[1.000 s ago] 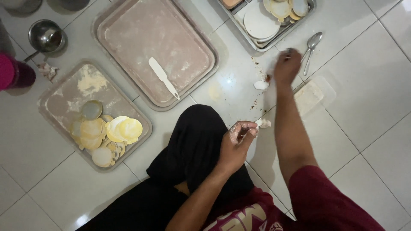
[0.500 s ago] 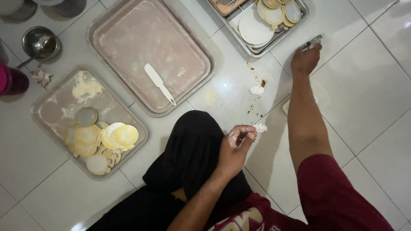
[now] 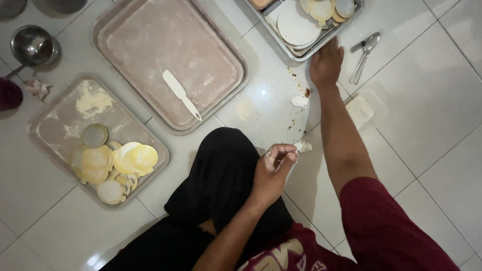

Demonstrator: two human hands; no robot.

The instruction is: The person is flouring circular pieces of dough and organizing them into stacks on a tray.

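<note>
I sit on a white tiled floor. My left hand (image 3: 275, 168), dusted with flour, rests over my black-clad knee and pinches a small white lump of dough (image 3: 303, 146) at its fingertips. My right hand (image 3: 326, 62) reaches forward, palm down, fingers at the rim of a metal tray (image 3: 306, 56) that holds round dough discs (image 3: 297, 27). A small white dough piece (image 3: 299, 101) and reddish crumbs lie on the floor just below that hand. Whether the right hand grips anything is hidden.
Two spoons (image 3: 364, 54) lie right of the metal tray. A large floured tray (image 3: 168, 60) with a white scraper (image 3: 181, 94) sits ahead. A tray at left (image 3: 55, 125) holds yellow and white discs (image 3: 128, 158). A metal ladle bowl (image 3: 32, 46) stands far left.
My right hand has moved left from the spoons to the rim of the metal tray. The left hand stays over the knee with its dough lump.
</note>
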